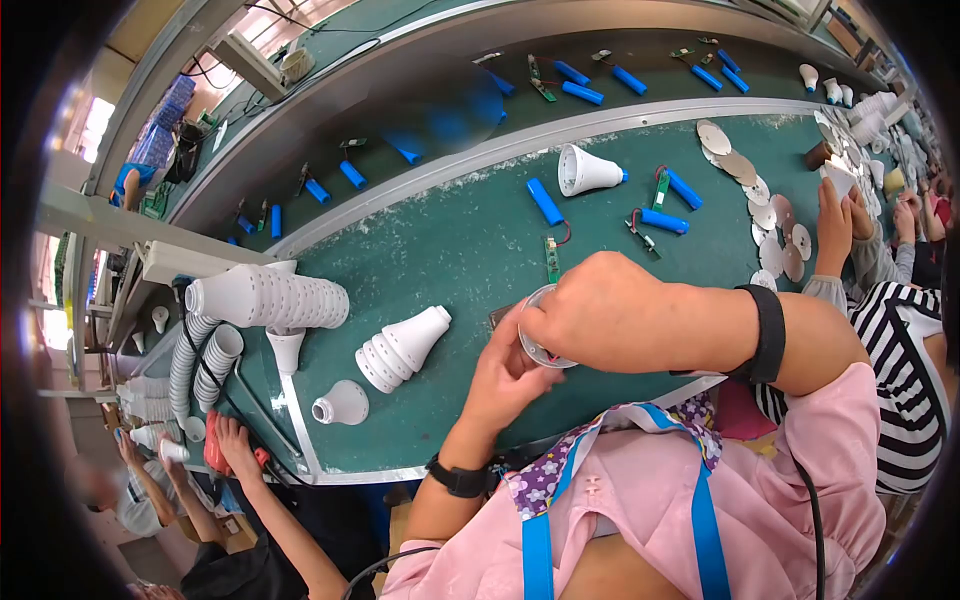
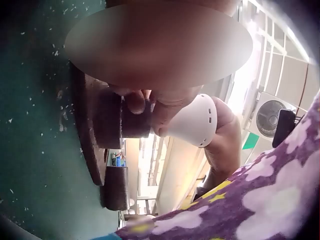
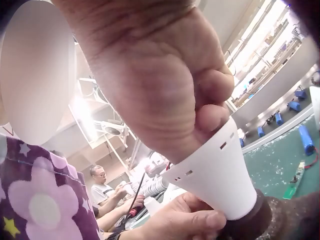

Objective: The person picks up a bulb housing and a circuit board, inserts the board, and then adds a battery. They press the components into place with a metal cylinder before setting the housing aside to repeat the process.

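A white bulb housing (image 3: pixel 220 172) with small slots near its wide rim stands narrow end down on a dark round fixture (image 2: pixel 107 117). Around its lower end, my left hand (image 1: pixel 505 375) grips it, the thumb along the side in the right wrist view. From above, my right hand (image 1: pixel 605 305) reaches into the wide opening with curled fingers. The housing hides its fingertips, and I cannot tell what they hold. Just beyond the hands, a green circuit board (image 1: pixel 552 258) lies wired to a blue battery (image 1: pixel 545 202).
Another housing (image 1: pixel 590 170) lies beyond the hands, beside more wired batteries (image 1: pixel 663 221). To the left are a short housing stack (image 1: pixel 400 350), a single housing (image 1: pixel 341 402) and a long stack (image 1: pixel 270 310). Metal discs (image 1: pixel 767 215) spread rightward. A raised ledge (image 1: pixel 460 140) borders the bench; people work either side.
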### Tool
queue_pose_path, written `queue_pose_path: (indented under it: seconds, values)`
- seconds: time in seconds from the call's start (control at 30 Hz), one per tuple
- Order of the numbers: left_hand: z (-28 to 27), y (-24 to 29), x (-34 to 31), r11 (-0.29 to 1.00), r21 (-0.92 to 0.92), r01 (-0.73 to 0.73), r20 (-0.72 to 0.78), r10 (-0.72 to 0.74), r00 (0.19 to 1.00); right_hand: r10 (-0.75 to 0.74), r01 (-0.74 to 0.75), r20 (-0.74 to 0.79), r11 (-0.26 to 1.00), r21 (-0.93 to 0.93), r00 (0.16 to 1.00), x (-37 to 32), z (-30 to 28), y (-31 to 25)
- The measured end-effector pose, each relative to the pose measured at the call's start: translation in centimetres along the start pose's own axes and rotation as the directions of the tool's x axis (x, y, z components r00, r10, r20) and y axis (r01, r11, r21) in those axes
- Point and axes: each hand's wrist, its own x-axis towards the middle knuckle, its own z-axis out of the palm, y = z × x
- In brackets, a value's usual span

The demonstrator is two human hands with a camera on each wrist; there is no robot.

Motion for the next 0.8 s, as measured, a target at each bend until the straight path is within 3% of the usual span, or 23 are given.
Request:
queue_pose_path:
  seconds: [0.03, 0.1, 0.13, 0.2, 0.33, 0.4, 0.43, 0.5, 0.53, 0.6, 0.73, 0.8]
  values:
    - [0.4, 1.1, -0.1, 1.0, -0.002, 0.0, 0.001, 0.0, 1.0, 0.001, -0.001, 0.002, 1.0, -0.001, 1.0, 0.0, -0.1, 0.0]
    - [1.5, 3.3, -0.1, 0.952, -0.282, 0.12, 0.077, -0.102, 0.992, 0.016, -0.016, -0.013, 1.0, 0.005, 1.0, -0.1, -0.3, -0.1]
    - [1.8, 3.3, 0.0, 0.952, -0.282, 0.119, 0.076, -0.101, 0.992, 0.015, -0.015, -0.013, 1.0, 0.004, 1.0, -0.1, -0.1, -0.1]
    - [2.7, 3.0, 0.4, 0.994, -0.028, 0.106, -0.165, -0.109, 0.98, 0.017, -0.018, -0.055, 1.0, -0.025, 0.998, -0.1, 0.4, -0.1]
    - [2.3, 3.0, 0.7, 0.98, -0.096, 0.176, -0.122, -0.187, 0.975, 0.088, -0.088, -0.028, 0.996, 0.007, 0.996, -0.9, 0.2, -0.3]
    - [2.4, 2.9, 0.5, 0.974, -0.162, 0.161, -0.128, -0.182, 0.975, 0.186, -0.075, -0.429, 0.962, 0.263, 0.884, -3.1, -0.1, 0.1]
    - [2.4, 2.9, 0.6, 0.974, -0.169, 0.152, -0.134, -0.175, 0.975, 0.175, -0.067, -0.424, 0.964, 0.258, 0.888, -4.5, 0.8, 0.7]
    - [2.5, 2.8, 0.6, 0.98, -0.134, 0.145, -0.13, -0.163, 0.978, 0.454, -0.446, -0.568, 0.88, 0.164, 0.687, -7.5, 4.6, 1.9]
    - [2.5, 2.9, 0.6, 0.981, -0.131, 0.142, -0.128, -0.158, 0.979, 0.452, -0.446, -0.572, 0.88, 0.162, 0.685, -8.5, 6.5, 1.8]
    - [2.6, 2.9, 0.5, 0.981, -0.135, 0.137, -0.127, -0.154, 0.98, 0.587, -0.585, -0.368, 0.801, 0.13, 0.721, -10.0, 10.1, 1.2]
    - [2.5, 2.7, 0.5, 0.983, -0.133, 0.131, -0.133, -0.148, 0.98, 0.547, -0.55, -0.369, 0.828, 0.107, 0.752, -10.4, 11.4, 1.3]
    - [2.5, 2.6, 0.5, 0.984, -0.129, 0.124, -0.133, -0.141, 0.981, 0.589, -0.518, -0.474, 0.806, 0.285, 0.655, -9.6, 9.6, 0.9]
